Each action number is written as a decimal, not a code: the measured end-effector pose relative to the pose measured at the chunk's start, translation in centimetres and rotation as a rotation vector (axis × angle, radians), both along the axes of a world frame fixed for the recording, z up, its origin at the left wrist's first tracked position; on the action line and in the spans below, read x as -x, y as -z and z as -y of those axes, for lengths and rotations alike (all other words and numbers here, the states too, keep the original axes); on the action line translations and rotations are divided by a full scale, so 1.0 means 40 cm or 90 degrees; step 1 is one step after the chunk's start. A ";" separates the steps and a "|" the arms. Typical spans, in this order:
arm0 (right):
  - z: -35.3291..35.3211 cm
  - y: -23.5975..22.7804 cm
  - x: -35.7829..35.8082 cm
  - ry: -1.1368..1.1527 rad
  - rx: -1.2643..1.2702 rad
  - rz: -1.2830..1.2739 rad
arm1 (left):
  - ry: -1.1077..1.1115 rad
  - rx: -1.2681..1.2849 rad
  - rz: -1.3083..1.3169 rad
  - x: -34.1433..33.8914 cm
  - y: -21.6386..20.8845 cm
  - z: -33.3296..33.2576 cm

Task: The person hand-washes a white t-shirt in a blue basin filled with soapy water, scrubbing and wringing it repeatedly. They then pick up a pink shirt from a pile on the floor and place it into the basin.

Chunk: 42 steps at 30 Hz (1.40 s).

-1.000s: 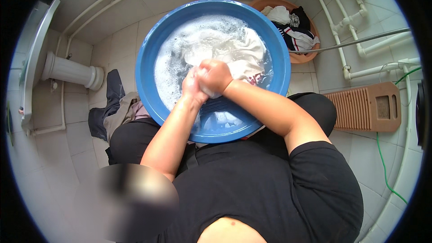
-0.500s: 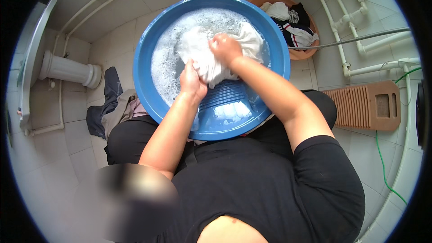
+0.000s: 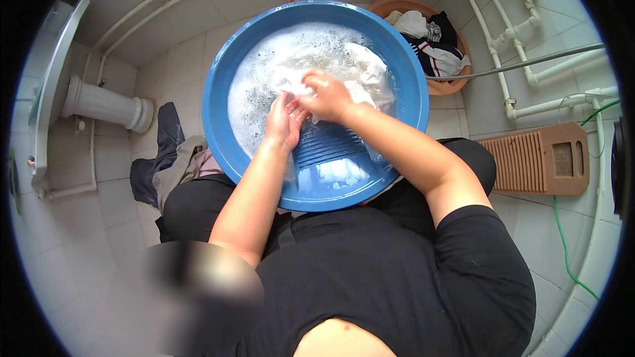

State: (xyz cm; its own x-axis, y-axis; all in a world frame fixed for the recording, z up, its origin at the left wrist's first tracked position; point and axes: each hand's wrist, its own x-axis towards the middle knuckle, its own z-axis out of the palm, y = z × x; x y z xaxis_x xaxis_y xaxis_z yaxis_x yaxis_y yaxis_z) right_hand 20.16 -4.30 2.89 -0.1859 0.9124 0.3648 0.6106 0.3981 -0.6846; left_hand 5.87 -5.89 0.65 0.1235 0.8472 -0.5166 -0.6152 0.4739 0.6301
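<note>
A wet white cloth garment (image 3: 367,73) lies bunched in sudsy water inside a big blue basin (image 3: 217,109). My left hand (image 3: 286,121) is low over the basin at the top of the ribbed washboard slope (image 3: 331,149), palm turned up and fingers stretched toward the other hand. Right beside it, my right hand (image 3: 329,97) curls its fingers over a part of the cloth, slightly blurred by motion. The two hands meet at the fingertips. Foam hides the lower part of the cloth.
Behind the basin at right, an orange tub (image 3: 456,84) holds dark and white clothes. A brown washboard (image 3: 529,158) lies on the right. Dark and beige clothes (image 3: 173,152) sit on the tiles at left, near a white pedestal (image 3: 109,104). White pipes (image 3: 506,79) line the wall.
The white cloth has dropped from a raised bunch between my hands and spread lower in the foam. My left fingers have opened out, and my right hand has shifted slightly down.
</note>
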 end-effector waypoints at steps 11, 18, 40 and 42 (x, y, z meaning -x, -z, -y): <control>0.066 -0.054 0.050 0.067 0.100 -0.005 | 0.046 0.098 0.196 -0.039 -0.086 0.047; -0.014 -0.023 -0.059 0.063 0.244 0.212 | 0.455 -0.013 -0.137 0.004 -0.177 0.066; -0.122 -0.019 -0.043 -0.054 0.287 0.433 | 0.384 -0.057 -0.592 0.050 -0.070 -0.010; -0.126 0.057 -0.054 0.018 0.241 0.384 | 0.272 -0.082 -0.587 0.034 -0.054 -0.006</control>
State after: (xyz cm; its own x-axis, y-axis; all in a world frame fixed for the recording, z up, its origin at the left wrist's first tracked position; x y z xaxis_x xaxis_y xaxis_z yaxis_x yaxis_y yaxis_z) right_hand 22.30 0.75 0.62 -0.2303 0.9634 -0.1368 0.9331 0.1788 -0.3120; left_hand 4.51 -5.63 2.82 0.0285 0.8815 -0.4713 0.3384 0.4352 0.8343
